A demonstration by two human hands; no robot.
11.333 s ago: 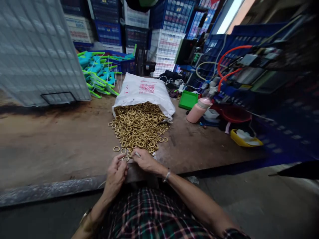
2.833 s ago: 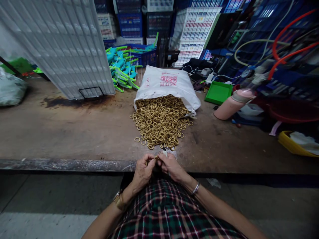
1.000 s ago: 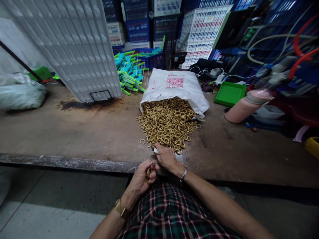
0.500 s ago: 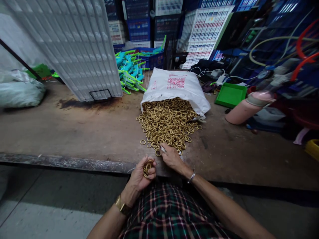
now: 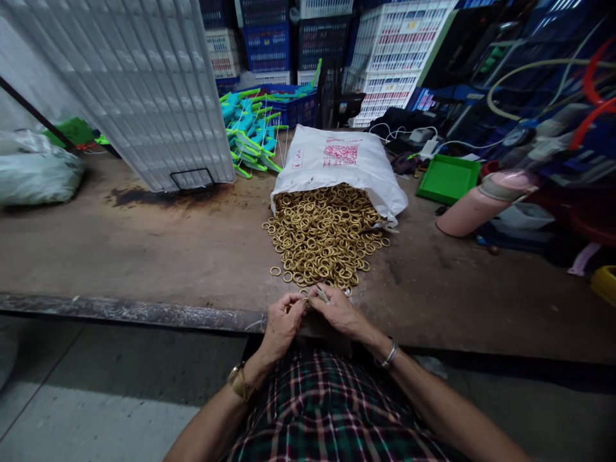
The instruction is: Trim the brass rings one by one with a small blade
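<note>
My left hand [image 5: 283,317] is closed around several brass rings, mostly hidden by its fingers; a bit of brass shows at the curled index finger. Its fingertips meet those of my right hand [image 5: 337,314] at the table's front edge. Between the right thumb and fingers sits a small flat pale tool [image 5: 322,294], its kind too small to make out. A pile of brass rings [image 5: 322,237] lies just beyond both hands, spilling from the open mouth of a white sack [image 5: 332,154] with red print.
On the wooden table [image 5: 144,256], a ribbed translucent panel [image 5: 158,96] stands left, beside teal and green plastic pieces [image 5: 250,131]. A green tray [image 5: 447,179] and a pink bottle [image 5: 476,208] are at right. Stacked crates [image 5: 267,45] rise behind.
My left hand has turned over and moved up to meet the right, hiding most of its rings. My right hand has drawn back slightly from the pile, still holding the pale tool.
</note>
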